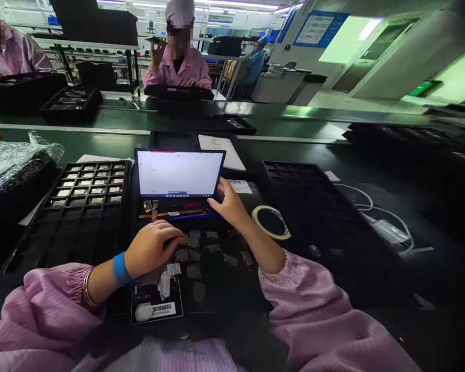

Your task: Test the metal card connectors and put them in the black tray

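A tablet (180, 173) with a mostly white screen stands propped up in front of me. My right hand (230, 204) grips its lower right corner, thumb at the bottom edge and fingers by the side. Over the dark work surface rests my left hand (153, 248), fingers bent loosely and thumb apart; I see nothing held, though some fingertips are hidden. Close to it lie several small thin metal plates (194, 271). Below that hand is a black sheet with a barcode label (165, 309) and crumpled clear plastic pieces (165, 285). An orange flex cable (158, 214) lies beneath the tablet.
A black compartment tray (96, 217) with small boards is at left, beside a plastic-wrapped stack (11, 165). At right are a tape roll (271, 222), another black tray (306, 201) and a white cable (372, 199). Co-workers (180, 62) sit across the bench.
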Tool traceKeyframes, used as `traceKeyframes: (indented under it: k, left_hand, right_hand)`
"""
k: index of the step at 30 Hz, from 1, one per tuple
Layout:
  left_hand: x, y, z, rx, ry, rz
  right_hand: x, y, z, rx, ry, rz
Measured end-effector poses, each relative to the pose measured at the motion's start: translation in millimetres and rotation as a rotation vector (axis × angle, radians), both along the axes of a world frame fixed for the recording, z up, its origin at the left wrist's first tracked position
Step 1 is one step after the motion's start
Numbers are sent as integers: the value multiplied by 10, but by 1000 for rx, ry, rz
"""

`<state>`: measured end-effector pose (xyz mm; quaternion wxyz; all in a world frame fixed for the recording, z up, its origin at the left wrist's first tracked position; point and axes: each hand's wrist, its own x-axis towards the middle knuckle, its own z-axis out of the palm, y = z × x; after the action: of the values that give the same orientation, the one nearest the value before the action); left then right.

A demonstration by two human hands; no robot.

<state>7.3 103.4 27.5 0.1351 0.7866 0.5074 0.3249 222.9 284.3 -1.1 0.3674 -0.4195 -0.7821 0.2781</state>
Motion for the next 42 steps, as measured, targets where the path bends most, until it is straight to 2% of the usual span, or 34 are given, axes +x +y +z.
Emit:
traceKeyframes:
  k: [16, 42]
  left_hand:
    - [14, 31, -34, -36, 31, 7]
    - [19, 19, -12, -48, 36, -33]
  right_hand:
    - [-33, 37, -41, 44, -4, -70]
    - [-57, 17, -7, 28, -35, -75]
